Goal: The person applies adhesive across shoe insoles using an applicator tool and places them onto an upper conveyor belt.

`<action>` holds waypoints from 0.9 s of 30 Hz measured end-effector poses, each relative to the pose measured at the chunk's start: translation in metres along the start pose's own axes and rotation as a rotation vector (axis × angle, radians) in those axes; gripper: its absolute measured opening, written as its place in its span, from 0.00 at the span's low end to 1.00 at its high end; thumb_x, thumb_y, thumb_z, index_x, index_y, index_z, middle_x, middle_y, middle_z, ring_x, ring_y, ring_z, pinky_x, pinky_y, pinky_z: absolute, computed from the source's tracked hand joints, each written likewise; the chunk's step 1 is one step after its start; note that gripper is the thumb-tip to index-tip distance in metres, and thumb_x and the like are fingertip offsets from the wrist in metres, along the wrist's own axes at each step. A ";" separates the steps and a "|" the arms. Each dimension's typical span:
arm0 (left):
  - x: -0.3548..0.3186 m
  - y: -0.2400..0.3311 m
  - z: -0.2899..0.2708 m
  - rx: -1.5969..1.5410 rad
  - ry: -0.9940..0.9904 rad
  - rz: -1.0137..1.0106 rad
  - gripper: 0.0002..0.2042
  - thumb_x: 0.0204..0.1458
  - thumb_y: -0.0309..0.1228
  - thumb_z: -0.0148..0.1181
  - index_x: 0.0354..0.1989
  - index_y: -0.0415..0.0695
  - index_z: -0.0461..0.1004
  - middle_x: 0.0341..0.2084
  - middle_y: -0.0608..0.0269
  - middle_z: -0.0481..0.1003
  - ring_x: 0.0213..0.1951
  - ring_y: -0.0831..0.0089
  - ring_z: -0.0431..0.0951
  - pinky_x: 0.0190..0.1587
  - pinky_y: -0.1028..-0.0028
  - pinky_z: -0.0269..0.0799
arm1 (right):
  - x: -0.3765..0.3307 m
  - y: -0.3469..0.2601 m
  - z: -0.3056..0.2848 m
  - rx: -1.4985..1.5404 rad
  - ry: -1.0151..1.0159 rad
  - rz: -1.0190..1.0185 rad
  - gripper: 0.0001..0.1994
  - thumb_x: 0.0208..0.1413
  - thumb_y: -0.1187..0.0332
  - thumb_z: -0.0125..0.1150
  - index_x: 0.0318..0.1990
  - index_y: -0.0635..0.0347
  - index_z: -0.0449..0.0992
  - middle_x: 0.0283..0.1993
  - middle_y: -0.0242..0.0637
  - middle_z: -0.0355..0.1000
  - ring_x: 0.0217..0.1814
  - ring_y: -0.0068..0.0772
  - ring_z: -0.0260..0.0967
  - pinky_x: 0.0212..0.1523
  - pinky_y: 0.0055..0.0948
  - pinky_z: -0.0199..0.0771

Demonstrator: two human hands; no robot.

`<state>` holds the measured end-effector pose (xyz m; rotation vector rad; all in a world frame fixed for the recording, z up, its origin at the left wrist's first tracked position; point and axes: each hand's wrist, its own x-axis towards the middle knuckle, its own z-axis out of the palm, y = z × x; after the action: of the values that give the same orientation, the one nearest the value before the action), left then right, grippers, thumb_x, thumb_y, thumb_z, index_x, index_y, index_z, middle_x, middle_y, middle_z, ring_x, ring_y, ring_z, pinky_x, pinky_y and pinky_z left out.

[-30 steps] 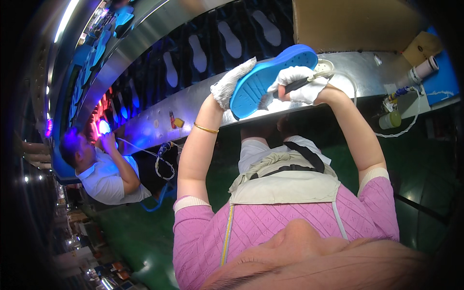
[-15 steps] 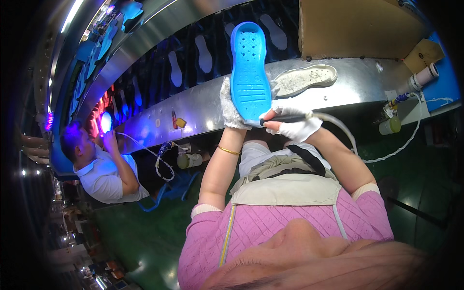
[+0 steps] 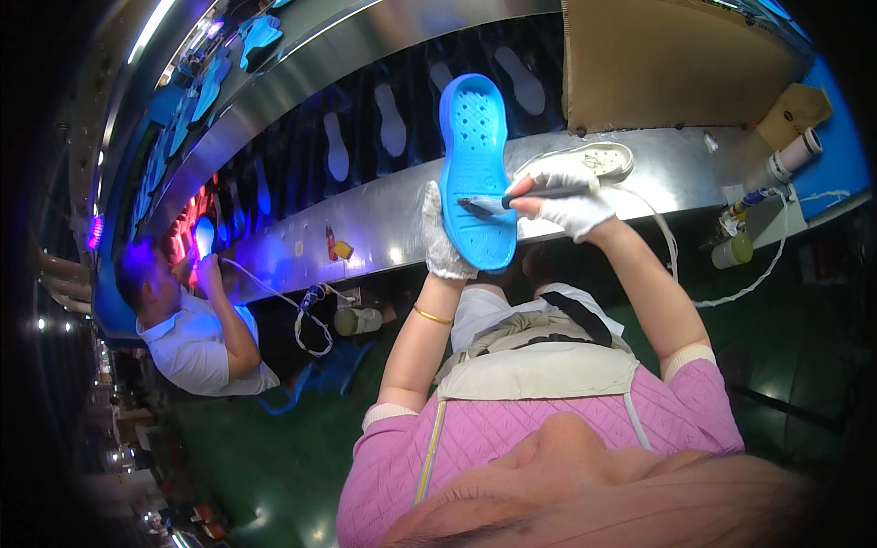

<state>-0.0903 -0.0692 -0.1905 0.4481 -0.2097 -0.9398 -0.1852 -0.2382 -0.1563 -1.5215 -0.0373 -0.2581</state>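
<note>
A blue shoe sole [image 3: 477, 242] is held up, its inner face toward me, with holes at the far end and ribs at the near end. My left hand [image 3: 443, 239], in a whitish knit glove, grips it by the left edge; part of the fingers is behind the sole. My right hand [image 3: 573, 203], in a white glove with bare fingertips, is closed on a dark-handled brush [image 3: 551, 193] linked to a pale hose. The bristles rest on the ribbed part. Behind my right hand, an off-white sole [image 3: 609, 161] lies on the metal ledge [image 3: 662, 169].
Beyond the ledge runs a dark conveyor with several pale soles [image 3: 391, 119]. A cardboard panel [image 3: 676, 73] stands at the back right. A bottle with a green cap [image 3: 733, 251] and cords hang at the right. To the left, a co-worker [image 3: 196, 333] holds a lit sole.
The brush has moved from the sole's near end up onto its ribs, with my right hand higher. The blue sole sits lower in view. The co-worker's sole has shifted slightly.
</note>
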 end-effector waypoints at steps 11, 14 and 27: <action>-0.008 -0.008 0.016 0.021 -0.107 -0.135 0.37 0.52 0.58 0.40 0.60 0.39 0.55 0.53 0.45 0.65 0.49 0.51 0.70 0.51 0.55 0.68 | 0.027 -0.001 -0.021 -0.696 0.364 -0.783 0.09 0.36 0.79 0.65 0.28 0.59 0.76 0.31 0.38 0.73 0.33 0.37 0.70 0.35 0.30 0.71; -0.002 0.003 -0.016 -0.161 -0.155 -0.085 0.35 0.52 0.57 0.40 0.59 0.39 0.57 0.51 0.46 0.66 0.47 0.53 0.72 0.50 0.58 0.69 | -0.009 0.006 0.014 -0.531 0.188 -0.686 0.11 0.35 0.79 0.66 0.30 0.58 0.76 0.33 0.39 0.73 0.34 0.38 0.71 0.37 0.32 0.71; -0.003 0.002 0.017 0.207 0.013 -0.034 0.35 0.51 0.56 0.45 0.56 0.35 0.59 0.46 0.46 0.70 0.46 0.57 0.73 0.49 0.63 0.71 | 0.014 -0.013 -0.045 -0.612 0.135 -0.674 0.09 0.36 0.84 0.58 0.27 0.60 0.73 0.35 0.40 0.71 0.36 0.34 0.70 0.39 0.28 0.70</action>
<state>-0.0969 -0.0700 -0.1748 0.6500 -0.2901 -0.9527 -0.1801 -0.2848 -0.1431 -2.0579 -0.3985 -0.9784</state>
